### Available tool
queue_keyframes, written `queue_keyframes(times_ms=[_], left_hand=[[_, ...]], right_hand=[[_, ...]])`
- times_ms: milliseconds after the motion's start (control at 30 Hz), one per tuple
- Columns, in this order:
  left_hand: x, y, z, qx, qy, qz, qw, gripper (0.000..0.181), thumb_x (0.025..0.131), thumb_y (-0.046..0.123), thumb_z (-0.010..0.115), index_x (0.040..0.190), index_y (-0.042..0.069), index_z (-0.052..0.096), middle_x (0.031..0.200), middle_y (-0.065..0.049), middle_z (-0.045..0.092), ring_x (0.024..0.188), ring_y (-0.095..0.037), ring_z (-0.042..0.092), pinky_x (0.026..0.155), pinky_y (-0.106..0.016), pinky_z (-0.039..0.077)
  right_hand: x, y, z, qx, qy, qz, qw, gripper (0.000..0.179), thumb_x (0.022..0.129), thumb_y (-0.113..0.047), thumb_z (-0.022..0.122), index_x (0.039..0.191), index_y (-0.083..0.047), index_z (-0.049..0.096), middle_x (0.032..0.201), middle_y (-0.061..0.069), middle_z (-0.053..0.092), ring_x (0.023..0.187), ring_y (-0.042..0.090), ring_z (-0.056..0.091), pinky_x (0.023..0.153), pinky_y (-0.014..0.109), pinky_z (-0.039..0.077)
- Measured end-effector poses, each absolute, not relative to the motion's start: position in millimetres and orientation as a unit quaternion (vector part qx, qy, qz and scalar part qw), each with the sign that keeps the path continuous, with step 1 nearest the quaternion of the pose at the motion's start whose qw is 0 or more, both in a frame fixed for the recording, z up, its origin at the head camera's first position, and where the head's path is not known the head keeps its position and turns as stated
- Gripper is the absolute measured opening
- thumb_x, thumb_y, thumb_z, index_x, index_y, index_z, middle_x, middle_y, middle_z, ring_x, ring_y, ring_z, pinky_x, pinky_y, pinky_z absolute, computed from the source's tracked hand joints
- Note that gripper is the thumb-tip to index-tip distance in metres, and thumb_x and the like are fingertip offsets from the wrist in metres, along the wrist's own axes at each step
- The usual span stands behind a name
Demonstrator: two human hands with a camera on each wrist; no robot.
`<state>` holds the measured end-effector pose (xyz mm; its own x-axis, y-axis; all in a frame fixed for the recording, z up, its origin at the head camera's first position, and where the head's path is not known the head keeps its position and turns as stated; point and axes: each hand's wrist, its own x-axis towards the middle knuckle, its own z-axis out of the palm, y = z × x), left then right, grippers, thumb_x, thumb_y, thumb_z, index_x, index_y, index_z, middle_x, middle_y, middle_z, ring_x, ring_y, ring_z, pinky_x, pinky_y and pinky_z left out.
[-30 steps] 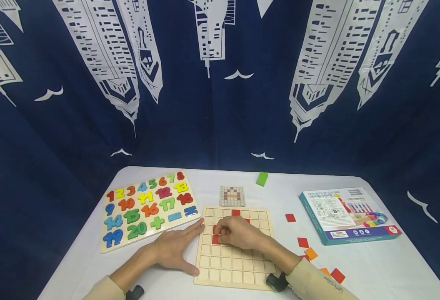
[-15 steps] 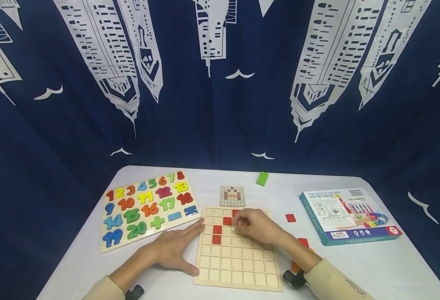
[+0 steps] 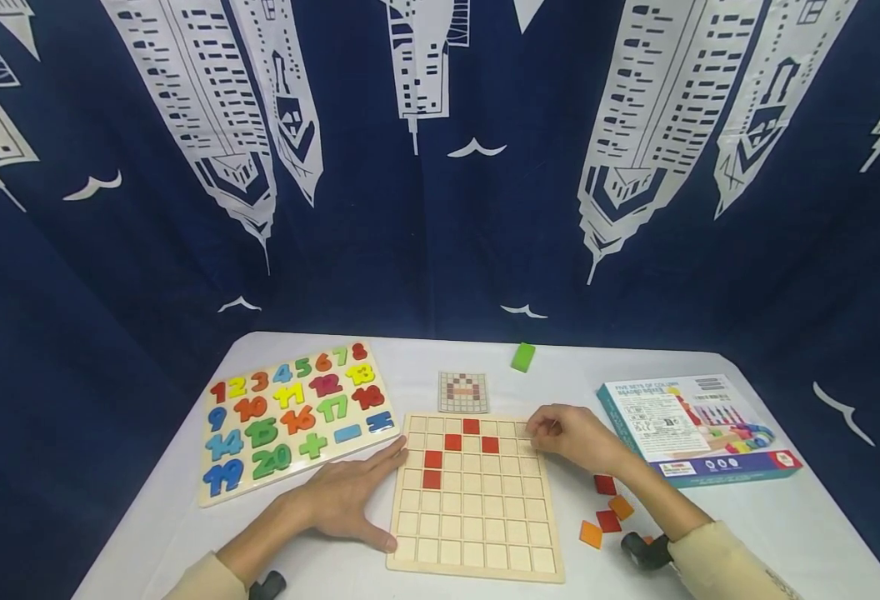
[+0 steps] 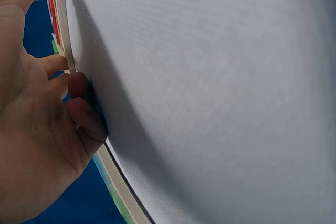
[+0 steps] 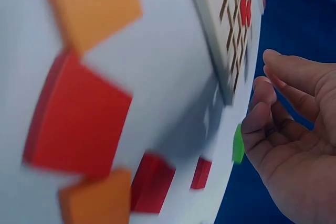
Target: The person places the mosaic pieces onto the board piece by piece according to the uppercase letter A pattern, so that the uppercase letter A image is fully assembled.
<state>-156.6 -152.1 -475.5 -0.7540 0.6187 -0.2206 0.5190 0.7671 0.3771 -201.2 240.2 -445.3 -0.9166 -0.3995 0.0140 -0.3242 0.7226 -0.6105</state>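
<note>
My left hand (image 3: 350, 496) spreads along the left edge of a wooden grid board (image 3: 485, 529), its thumb near the lower corner and its fingertips higher up the same edge. Several red square tiles (image 3: 432, 459) sit in cells of the board's upper part. Over the upper right corner hovers my right hand (image 3: 575, 433); in the right wrist view its bent fingers and thumb stand apart with nothing between them. Loose red tiles (image 5: 86, 116) and orange tiles (image 5: 100, 9) lie on the table right of the board. A small pattern card (image 3: 463, 392) lies behind it.
A number puzzle board (image 3: 297, 421) lies to the left, close to my left hand. At the right, near my right forearm, is a flat printed box (image 3: 698, 429). A green block (image 3: 523, 357) lies at the back of the white table (image 3: 320, 571).
My right hand has moved right from the red tiles on the board to its upper right corner, uncovering a red tile in the second row. My left hand stays put.
</note>
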Motion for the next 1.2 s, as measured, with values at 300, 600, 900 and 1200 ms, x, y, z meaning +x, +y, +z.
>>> queue_keyframes(times_ms=[300,600,900,1200], left_hand=[[-156.0,-151.8,-476.6,0.306,0.924,0.154,0.172,0.124,0.064,0.089,0.064,0.163,0.028,0.018,0.170,0.009,0.004,0.138,-0.038,0.046,0.102,-0.060,0.043],[-156.2,-152.1,-478.1,0.307,0.925,0.148,0.168,0.125,0.064,0.090,0.064,0.163,0.027,0.019,0.170,0.009,0.003,0.137,-0.037,0.047,0.100,-0.056,0.045],[-155.2,-151.8,-476.4,0.310,0.924,0.147,0.168,0.124,0.065,0.088,0.065,0.163,0.027,0.018,0.170,0.009,0.004,0.134,-0.035,0.050,0.098,-0.053,0.047],[-155.0,-151.4,-474.8,0.308,0.925,0.145,0.169,0.125,0.064,0.089,0.064,0.163,0.027,0.018,0.170,0.009,0.004,0.135,-0.037,0.049,0.099,-0.056,0.047]], right_hand=[[-208.8,272.5,-444.6,-0.161,0.933,-0.311,0.080,0.014,0.089,-0.009,0.074,0.102,-0.009,0.072,0.083,-0.003,0.060,0.076,0.015,0.053,0.065,0.025,0.044],[-212.9,290.9,-444.4,-0.142,0.949,-0.271,0.080,0.023,0.083,-0.009,0.080,0.105,-0.008,0.072,0.086,-0.001,0.063,0.078,0.016,0.053,0.068,0.029,0.045],[-213.2,293.3,-450.6,-0.145,0.954,-0.245,0.092,0.033,0.081,0.001,0.078,0.112,-0.005,0.072,0.100,0.004,0.069,0.087,0.020,0.057,0.080,0.038,0.053],[-209.6,288.9,-450.0,-0.129,0.962,-0.226,0.087,0.035,0.082,-0.001,0.079,0.115,-0.007,0.072,0.103,0.006,0.064,0.090,0.022,0.055,0.082,0.040,0.054]])
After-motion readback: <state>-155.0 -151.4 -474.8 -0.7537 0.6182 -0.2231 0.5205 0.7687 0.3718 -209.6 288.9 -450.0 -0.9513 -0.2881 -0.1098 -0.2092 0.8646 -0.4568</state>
